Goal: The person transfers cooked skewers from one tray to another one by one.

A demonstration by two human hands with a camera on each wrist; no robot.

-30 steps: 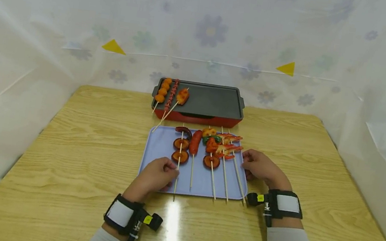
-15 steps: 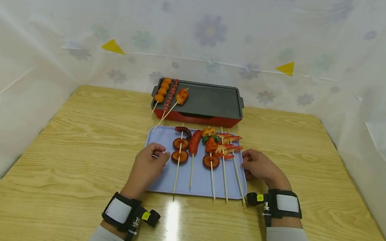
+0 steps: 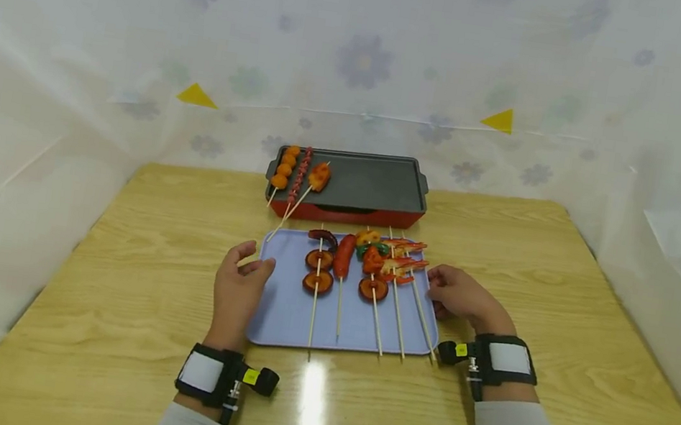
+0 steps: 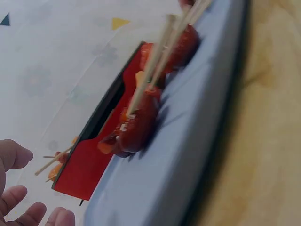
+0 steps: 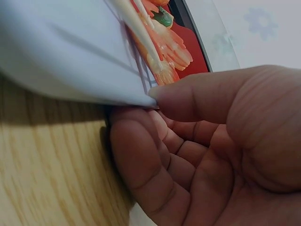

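The left hand (image 3: pixel 236 296) had moved outward, fingers (image 4: pixel 32 214) apart, the tray (image 3: pixel 283 317) beside them pinched by the right hand (image 3: pixel 461 296), seemingly for steadiness.

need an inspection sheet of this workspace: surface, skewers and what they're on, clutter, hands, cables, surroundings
Surface: wood-grain table, light glare at the near side.
Job's things: lilac tray bearing five skewers; behind it a red-and-black grill with three other skewers at its left end, sticks jutting past the front edge.
Clutter: nothing seen.
Grippers: left hand beside the tray's left edge, fingers apart, holding nothing; right hand pinches the tray's right rim.
Cables: nothing seen.
Surroundings: pale flowered sheeting with yellow triangles.
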